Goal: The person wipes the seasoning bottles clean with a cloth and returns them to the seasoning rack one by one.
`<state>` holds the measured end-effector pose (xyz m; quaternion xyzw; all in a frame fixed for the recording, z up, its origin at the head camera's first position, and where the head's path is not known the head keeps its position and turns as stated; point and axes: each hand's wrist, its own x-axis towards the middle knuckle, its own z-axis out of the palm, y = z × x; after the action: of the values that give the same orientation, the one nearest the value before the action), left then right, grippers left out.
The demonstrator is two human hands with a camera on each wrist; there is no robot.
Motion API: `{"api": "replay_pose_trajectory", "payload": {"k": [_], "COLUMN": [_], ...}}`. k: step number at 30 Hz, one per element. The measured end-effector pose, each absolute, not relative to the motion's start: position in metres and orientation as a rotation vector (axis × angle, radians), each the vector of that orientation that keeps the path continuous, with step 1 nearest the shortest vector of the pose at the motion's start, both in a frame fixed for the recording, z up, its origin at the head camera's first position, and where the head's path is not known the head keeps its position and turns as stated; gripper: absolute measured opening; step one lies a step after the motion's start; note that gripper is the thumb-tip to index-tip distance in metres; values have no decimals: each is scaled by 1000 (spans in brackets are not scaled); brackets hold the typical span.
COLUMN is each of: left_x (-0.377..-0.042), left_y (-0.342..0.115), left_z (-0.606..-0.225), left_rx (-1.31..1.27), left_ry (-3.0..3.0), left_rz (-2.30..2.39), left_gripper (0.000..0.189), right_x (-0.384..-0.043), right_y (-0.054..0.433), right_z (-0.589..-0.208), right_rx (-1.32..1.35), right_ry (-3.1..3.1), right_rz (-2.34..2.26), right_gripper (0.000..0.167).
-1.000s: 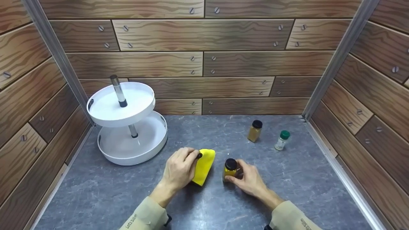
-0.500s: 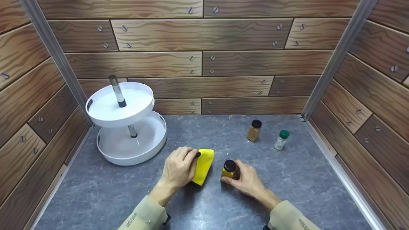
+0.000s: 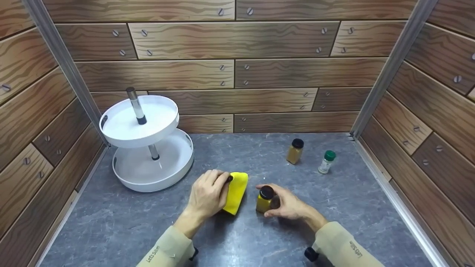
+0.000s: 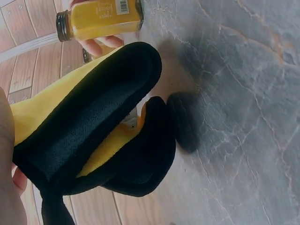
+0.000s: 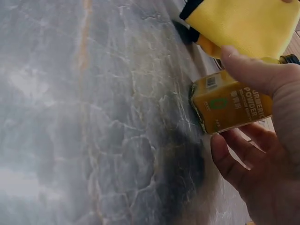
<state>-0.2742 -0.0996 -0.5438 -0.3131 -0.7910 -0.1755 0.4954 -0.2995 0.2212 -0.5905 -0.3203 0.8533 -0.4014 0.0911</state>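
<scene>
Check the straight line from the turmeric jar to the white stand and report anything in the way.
The yellow cloth and the left hand holding it stand between the jar and the stand, the cloth nearer the jar.

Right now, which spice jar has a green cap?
The small, round, whitish jar, rightmost in the head view; the square yellow turmeric jar and square brown jar are black-capped.
</scene>
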Motion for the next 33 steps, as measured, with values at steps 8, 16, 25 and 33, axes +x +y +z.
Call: {"api": "replay_pose_trajectory", "payload": {"k": [8, 16, 25, 33], "left_x": [-275, -275, -276, -277], "left_y": [-100, -100, -100, -99], "left_z": [-546, -546, -546, -544], "left_rx": [-753, -752, -765, -755], "left_ry": [-1914, -1928, -1920, -1919], "left_rz": [-433, -432, -455, -447], "left_gripper": [18, 19, 14, 15], "right_x": [-300, -297, -296, -293], "right_y": [223, 222, 222, 218], "right_z": [-588, -583, -588, -583], "right_rx": [-885, -813, -926, -830], "right_ry": [2500, 2572, 2639, 2694], "right_rz": [-1253, -1204, -1135, -1167], "right_gripper": [67, 55, 48, 62]}}
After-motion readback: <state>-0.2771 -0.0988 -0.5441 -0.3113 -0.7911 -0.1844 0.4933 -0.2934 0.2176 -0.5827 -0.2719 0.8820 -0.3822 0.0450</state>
